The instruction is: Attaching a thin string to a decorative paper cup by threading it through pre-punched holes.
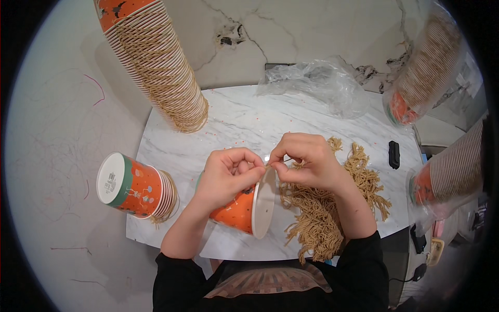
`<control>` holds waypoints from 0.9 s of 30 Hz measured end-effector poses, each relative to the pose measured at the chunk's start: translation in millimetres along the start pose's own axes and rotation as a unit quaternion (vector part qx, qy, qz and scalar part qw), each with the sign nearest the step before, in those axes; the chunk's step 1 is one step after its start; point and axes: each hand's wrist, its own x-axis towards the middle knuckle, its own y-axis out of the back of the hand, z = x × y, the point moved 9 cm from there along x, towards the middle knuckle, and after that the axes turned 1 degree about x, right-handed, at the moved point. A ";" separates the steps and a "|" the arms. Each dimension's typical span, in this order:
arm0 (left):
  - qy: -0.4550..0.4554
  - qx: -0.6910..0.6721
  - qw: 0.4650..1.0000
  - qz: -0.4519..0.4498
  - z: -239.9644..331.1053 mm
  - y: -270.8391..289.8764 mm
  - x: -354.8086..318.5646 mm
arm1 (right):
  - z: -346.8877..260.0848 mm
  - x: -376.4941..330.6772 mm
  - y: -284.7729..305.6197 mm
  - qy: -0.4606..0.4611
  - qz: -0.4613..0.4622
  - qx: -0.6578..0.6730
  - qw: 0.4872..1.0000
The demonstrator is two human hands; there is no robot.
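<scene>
An orange paper bucket with a white rim lies on its side before me, its mouth turned to the right. At the upper part of that rim, my left hand pinches a thin tan string between thumb and fingers. My right hand pinches the same string just right of it, the fingertips of both hands almost meeting. How the string runs at the bucket is mostly hidden by the fingers. Beneath and beside my right forearm is a heap of tan strings in loose bundles.
A tall stack of string-wrapped buckets leans at the back left; a short stack lies at the left edge. Crumpled clear plastic sits at the back. Bagged bucket stacks line the right, near a small black object.
</scene>
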 end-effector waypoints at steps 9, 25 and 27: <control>-0.010 0.039 0.999 0.014 1.3 1.9 -3.9 | -5.4 -1.1 -1.5 0.060 -0.002 -0.033 0.998; -0.045 0.121 0.991 0.028 12.4 -4.6 -13.7 | -18.8 -3.5 -2.9 0.119 0.016 -0.099 0.988; -0.050 0.109 0.992 0.031 14.0 -3.7 -14.7 | -22.9 -3.5 -1.9 0.130 0.025 -0.114 0.985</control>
